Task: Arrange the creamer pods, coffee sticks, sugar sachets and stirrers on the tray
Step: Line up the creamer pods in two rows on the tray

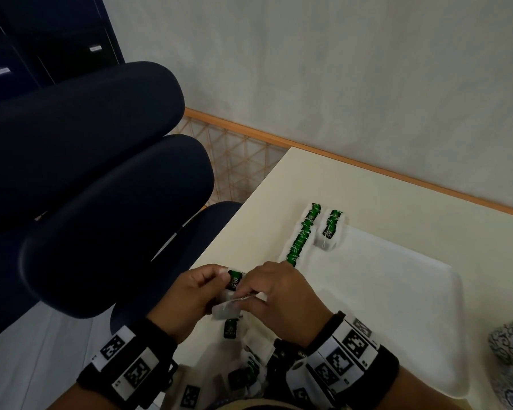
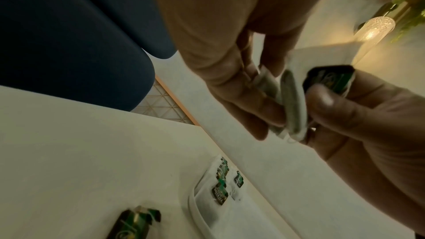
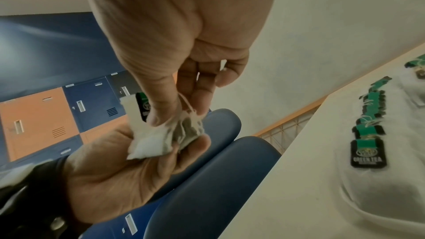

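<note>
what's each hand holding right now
Left hand: grips a small bunch of white paper tea bags with green-and-black tags.
Right hand: pinches the same bunch at its strings.

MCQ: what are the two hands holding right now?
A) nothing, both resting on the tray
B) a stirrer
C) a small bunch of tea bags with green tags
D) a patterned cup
C: the left hand cradles the bunch of tea bags while the right hand pinches their strings; a green tag shows between the hands.

place: office or staff room
evidence: blue-and-orange lockers [image 3: 57, 115] at 9 o'clock; navy office chairs [image 1: 101, 179]
</note>
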